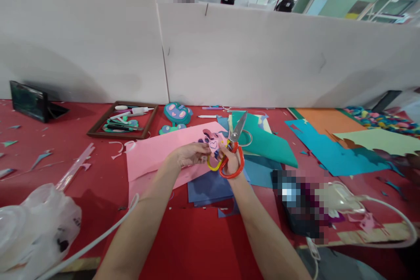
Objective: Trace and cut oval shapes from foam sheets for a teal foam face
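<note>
On the left of the red bench, a dark screen stands propped behind a translucent plastic bag. Next comes a brown-framed tray of pens and cutters, then a teal cut-out just beside it. Over a large pink sheet, the left hand has its fingers pinched on the left edge of a small pink piece marked with a heart outline. That piece sits between the two hands, the right thumb at its other edge. The right hand is closed about the scissors, red-orange loop across it, blades pointing up and away. Farther right lie a green sheet, a dark phone and a bright blue sheet.
</note>
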`<action>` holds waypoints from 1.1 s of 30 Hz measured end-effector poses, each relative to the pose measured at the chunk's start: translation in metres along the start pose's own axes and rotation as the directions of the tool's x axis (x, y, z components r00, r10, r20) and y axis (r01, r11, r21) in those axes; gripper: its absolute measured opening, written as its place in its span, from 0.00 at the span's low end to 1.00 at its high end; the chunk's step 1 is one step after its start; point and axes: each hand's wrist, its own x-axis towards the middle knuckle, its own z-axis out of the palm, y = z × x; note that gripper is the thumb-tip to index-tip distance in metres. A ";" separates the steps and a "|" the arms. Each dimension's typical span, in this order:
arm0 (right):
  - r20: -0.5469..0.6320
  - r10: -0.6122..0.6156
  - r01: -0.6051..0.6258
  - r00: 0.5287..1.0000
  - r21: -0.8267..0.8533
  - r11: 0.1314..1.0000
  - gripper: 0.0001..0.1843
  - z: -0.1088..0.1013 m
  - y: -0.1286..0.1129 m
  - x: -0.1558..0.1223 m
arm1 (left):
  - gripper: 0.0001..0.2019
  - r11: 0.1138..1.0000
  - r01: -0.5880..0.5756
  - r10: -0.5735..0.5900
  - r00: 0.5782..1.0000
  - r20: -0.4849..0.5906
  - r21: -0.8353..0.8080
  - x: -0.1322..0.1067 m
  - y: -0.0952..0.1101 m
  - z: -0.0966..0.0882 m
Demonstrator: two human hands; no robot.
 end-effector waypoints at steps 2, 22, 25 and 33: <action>-0.002 0.019 -0.019 1.000 0.036 0.999 0.22 0.000 -0.001 0.000 | 0.05 0.968 -0.036 0.060 0.994 -0.093 0.247 -0.002 0.006 -0.003; 0.132 0.113 -0.107 0.985 -0.047 0.993 0.20 0.006 0.004 -0.014 | 0.15 0.202 0.637 0.630 0.497 -0.597 0.744 -0.043 0.022 -0.091; 0.114 0.095 -0.091 0.989 -0.039 0.995 0.20 0.006 0.004 -0.013 | 0.17 0.225 0.671 0.609 0.469 -0.640 0.706 -0.047 0.024 -0.091; 0.087 0.075 -0.077 0.993 0.030 0.997 0.20 0.004 0.002 -0.011 | 0.21 0.103 0.790 0.613 0.428 -0.664 0.605 -0.059 0.030 -0.077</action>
